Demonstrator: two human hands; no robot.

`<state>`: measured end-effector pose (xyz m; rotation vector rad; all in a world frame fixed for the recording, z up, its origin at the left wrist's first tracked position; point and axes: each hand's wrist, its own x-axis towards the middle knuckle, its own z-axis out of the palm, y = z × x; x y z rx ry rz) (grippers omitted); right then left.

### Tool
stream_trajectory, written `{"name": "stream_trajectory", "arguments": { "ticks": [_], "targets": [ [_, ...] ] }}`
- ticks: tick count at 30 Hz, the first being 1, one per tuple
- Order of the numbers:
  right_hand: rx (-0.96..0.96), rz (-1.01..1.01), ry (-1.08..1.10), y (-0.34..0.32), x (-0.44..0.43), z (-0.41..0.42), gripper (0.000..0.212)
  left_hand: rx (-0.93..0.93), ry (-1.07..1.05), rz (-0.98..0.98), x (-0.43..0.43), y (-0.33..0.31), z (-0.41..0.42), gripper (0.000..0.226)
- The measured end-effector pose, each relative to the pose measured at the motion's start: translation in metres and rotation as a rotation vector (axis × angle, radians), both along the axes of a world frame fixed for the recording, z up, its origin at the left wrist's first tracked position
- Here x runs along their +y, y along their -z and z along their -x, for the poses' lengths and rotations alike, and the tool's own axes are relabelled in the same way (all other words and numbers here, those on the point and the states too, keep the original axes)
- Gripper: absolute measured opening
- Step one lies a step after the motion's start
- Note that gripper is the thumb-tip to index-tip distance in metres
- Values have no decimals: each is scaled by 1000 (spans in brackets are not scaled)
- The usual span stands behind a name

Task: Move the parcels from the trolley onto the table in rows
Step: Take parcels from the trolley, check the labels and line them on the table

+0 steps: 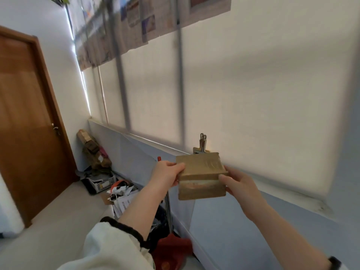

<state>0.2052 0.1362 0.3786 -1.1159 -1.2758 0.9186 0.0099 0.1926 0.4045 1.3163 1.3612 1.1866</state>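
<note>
A small brown cardboard parcel (201, 177), wrapped in tape, is held up in the air in front of the window blind. My left hand (167, 173) grips its left edge, thumb on top. My right hand (238, 185) grips its right edge, thumb on the front face. The parcel is roughly level, its top face tilted toward me. Neither the trolley nor the table is in view.
A wooden door (25, 121) stands at the left. Along the wall's foot lie a pile of cardboard and bags (93, 151), a box of papers (120, 199) and a red dustpan (171, 250). A metal clip (201, 145) sticks up behind the parcel. Bare floor (58, 221) at lower left.
</note>
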Motion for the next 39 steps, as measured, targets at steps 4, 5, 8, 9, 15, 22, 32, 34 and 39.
{"name": "stream_trajectory", "arguments": {
  "ticks": [4,5,8,9,15,22,32,34,39],
  "targets": [
    [86,-94,19,-13,1,-12,28,160,-45,-303,-7,-17,-15,13],
    [99,-109,29,-15,2,-16,25,223,-69,-393,-11,-18,-18,10],
    [128,-127,41,-15,5,-26,28,357,-107,-625,-20,-19,-28,6],
    [134,-119,40,-13,6,-29,29,376,-109,-702,-23,-18,-33,9],
    [471,49,-58,12,22,-35,30,740,-168,-1186,-41,-21,-70,35],
    [617,189,-41,39,23,-37,31,1004,-109,-1356,-44,-12,-97,35],
    [154,62,328,34,-72,-62,28,212,93,-634,-50,33,-96,36],
    [17,-9,452,35,-106,-63,35,-35,234,-312,-57,51,-104,35],
    [-170,0,666,43,-189,-67,47,-288,611,63,-101,82,-137,23]
  ]
}}
